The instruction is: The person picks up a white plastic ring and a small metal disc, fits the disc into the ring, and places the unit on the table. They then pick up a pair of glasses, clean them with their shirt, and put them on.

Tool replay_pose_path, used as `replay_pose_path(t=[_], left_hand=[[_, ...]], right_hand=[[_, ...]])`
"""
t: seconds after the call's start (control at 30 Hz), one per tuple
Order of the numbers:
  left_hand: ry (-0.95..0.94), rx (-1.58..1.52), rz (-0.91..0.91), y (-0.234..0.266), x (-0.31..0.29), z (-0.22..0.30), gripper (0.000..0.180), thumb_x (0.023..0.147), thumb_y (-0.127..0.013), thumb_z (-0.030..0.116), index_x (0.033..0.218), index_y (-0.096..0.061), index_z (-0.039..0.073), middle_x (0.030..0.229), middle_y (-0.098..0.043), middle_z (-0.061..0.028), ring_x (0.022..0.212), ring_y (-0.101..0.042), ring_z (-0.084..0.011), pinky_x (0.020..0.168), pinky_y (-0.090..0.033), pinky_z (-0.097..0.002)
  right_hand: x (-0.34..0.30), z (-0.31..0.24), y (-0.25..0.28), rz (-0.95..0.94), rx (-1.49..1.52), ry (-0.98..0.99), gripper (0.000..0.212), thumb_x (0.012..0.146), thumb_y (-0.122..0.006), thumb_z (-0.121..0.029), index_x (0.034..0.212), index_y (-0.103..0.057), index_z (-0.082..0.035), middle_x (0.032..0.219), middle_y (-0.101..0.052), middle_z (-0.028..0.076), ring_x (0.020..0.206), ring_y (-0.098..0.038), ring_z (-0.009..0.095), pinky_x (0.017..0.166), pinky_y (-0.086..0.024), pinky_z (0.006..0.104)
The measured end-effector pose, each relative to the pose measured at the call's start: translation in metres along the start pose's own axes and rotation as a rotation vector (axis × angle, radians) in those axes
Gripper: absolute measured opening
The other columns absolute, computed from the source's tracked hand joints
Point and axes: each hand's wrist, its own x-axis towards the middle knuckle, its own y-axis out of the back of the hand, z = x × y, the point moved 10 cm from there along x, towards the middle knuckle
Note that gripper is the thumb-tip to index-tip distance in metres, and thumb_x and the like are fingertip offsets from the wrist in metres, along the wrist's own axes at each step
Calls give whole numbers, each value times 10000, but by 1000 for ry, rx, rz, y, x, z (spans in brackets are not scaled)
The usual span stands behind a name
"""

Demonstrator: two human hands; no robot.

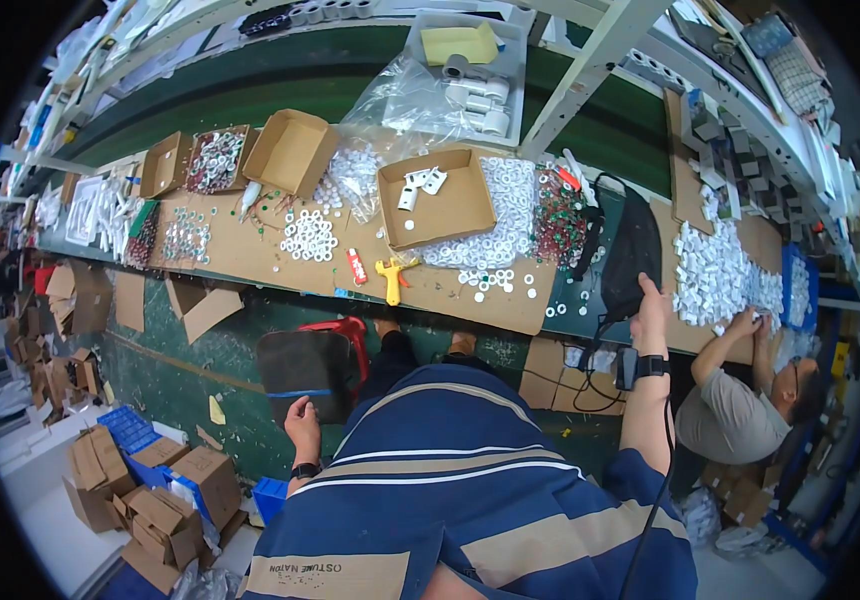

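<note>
My right hand [651, 308], with a dark watch on the wrist, is at the table's front edge. Its fingers close on the lower edge of a black bag [632, 255] with hanging straps. My left hand [302, 425] hangs low at my left, fingers loosely curled, with nothing visible in it. In the picture it overlaps the near edge of a dark stool seat [300, 362] bearing a blue strip; I cannot tell whether they touch. Left of the bag lies a heap of red and green wired parts [562, 222].
The long workbench [260, 270] holds white rings [308, 236], an open cardboard box [437, 235], a yellow glue gun [393, 279] and white parts [715, 270]. A co-worker [735, 415] works at right. Cables [590, 385] hang below; cartons [207, 480] stand behind left.
</note>
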Motion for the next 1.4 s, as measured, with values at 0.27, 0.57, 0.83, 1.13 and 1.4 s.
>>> replay_pose_path(t=[0.27,0.57,0.83,1.13,1.4], left_hand=[[-80,60,-73,11,107,67,236,1121,-735,117,1332,-806,41,949,-795,-39,767,-689,-92,670,-550,-268],[-89,75,-24,61,183,92,245,1116,-733,117,1337,-808,43,986,-811,-44,836,-742,-112,696,-577,-281],[-27,57,7,85,187,78,241,1104,-735,106,1321,-816,38,1002,-825,-50,860,-764,-138,766,-614,-303],[62,129,163,116,137,-14,235,1077,-757,111,1289,-828,37,1033,-849,-74,876,-788,-165,799,-635,-335],[101,56,333,161,90,-29,248,1073,-762,115,1297,-828,31,1030,-843,-70,876,-782,-150,776,-627,-325]], right_hand=[[-67,38,-87,-106,257,-113,444,1019,-834,-102,1422,-706,34,1284,-803,138,1130,-774,249,983,-619,382],[-68,77,-174,36,-10,-57,549,1012,-846,-181,1467,-671,71,1370,-785,201,1198,-772,324,1049,-616,434],[-51,105,-185,32,-221,20,810,1025,-856,-324,1629,-539,112,1611,-646,242,1416,-659,351,1175,-544,431],[-63,87,-162,18,-453,98,802,1088,-796,-367,1646,-502,127,1654,-602,273,1460,-631,359,1210,-523,435],[-104,1,-198,-164,-378,512,527,1171,-691,-251,1572,-616,82,1490,-732,203,1331,-719,269,1141,-565,373]])
